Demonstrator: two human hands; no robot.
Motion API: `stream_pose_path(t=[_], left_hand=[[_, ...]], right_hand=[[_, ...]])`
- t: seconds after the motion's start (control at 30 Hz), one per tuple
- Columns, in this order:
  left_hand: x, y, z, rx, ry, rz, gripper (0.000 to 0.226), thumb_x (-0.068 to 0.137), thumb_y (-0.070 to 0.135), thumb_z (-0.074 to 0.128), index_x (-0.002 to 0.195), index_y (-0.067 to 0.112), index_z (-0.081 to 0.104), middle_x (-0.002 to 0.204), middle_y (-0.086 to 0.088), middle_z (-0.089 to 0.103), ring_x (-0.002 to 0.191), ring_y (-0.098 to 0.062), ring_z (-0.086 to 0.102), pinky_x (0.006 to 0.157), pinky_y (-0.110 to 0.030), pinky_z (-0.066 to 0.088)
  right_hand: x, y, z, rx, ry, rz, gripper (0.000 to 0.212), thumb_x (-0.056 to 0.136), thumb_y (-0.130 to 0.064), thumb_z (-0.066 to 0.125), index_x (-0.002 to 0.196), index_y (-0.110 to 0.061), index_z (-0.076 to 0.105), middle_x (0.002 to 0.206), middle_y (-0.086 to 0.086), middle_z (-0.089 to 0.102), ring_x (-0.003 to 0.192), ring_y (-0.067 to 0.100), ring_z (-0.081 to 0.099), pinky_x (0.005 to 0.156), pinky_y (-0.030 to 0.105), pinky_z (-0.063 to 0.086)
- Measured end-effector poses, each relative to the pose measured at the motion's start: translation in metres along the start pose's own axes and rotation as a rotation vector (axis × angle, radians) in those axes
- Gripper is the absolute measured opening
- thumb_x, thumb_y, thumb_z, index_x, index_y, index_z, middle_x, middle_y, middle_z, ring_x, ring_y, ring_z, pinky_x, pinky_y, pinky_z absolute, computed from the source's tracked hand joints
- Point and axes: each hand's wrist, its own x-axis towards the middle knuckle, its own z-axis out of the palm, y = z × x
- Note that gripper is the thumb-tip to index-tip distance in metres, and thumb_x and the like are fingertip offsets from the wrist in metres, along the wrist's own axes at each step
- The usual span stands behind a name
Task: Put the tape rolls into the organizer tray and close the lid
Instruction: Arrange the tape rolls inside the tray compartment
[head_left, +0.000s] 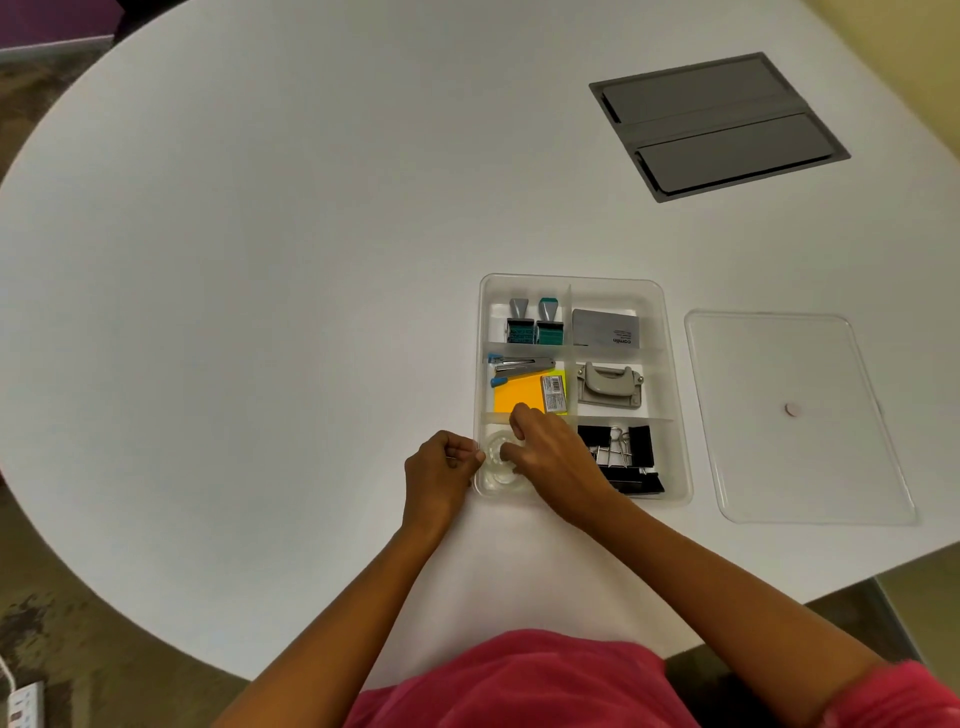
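Observation:
A clear plastic organizer tray (670, 332) with several compartments sits on the white table. Clear tape rolls (500, 465) lie in its near-left compartment. My right hand (550, 457) reaches into that compartment, its fingers curled on the tape rolls. My left hand (441, 470) is at the tray's near-left outer wall, fingers pinched at the rim. Whether it grips the rim or a roll is unclear. The clear lid (795, 415) lies flat on the table to the right of the tray, apart from it.
Other compartments hold two stamps (535, 322), a grey box (605, 328), a stapler (519, 364), orange sticky notes (519, 395), a hole punch (609, 384) and black binder clips (623, 457). A grey cable hatch (717, 124) is set in the table at far right.

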Motion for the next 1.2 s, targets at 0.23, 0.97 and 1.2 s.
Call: stream_pose_path(t=[0.23,0.97,1.2], left_hand=[[0.0,0.003,-0.001,0.018,-0.011,-0.001,0.018,0.082,0.015,0.069,0.097,0.005,0.067,0.086,-0.003,0.065,0.081,-0.019,0.063,0.082,-0.035,0.057],[0.001,0.0,-0.003,-0.024,-0.02,-0.001,0.009,0.082,0.017,0.07,0.088,0.013,0.065,0.075,0.003,0.063,0.066,-0.01,0.059,0.053,-0.005,0.047],[0.002,-0.001,-0.003,-0.011,-0.029,0.011,0.008,0.082,0.018,0.069,0.086,0.015,0.063,0.075,0.005,0.062,0.064,-0.007,0.058,0.055,-0.008,0.046]], right_hand=[[-0.003,0.017,0.007,0.086,-0.123,-0.152,0.012,0.08,-0.014,0.072,0.083,-0.006,0.063,0.092,0.014,0.057,0.08,0.028,0.054,0.063,0.039,0.049],[0.014,0.019,0.009,-0.077,-0.03,-0.089,0.01,0.072,-0.009,0.076,0.065,-0.01,0.068,0.083,0.009,0.061,0.072,0.025,0.058,0.056,0.035,0.046],[0.01,0.015,0.01,-0.089,-0.009,0.042,0.014,0.062,-0.012,0.082,0.064,-0.01,0.069,0.082,0.01,0.061,0.073,0.027,0.058,0.057,0.035,0.046]])
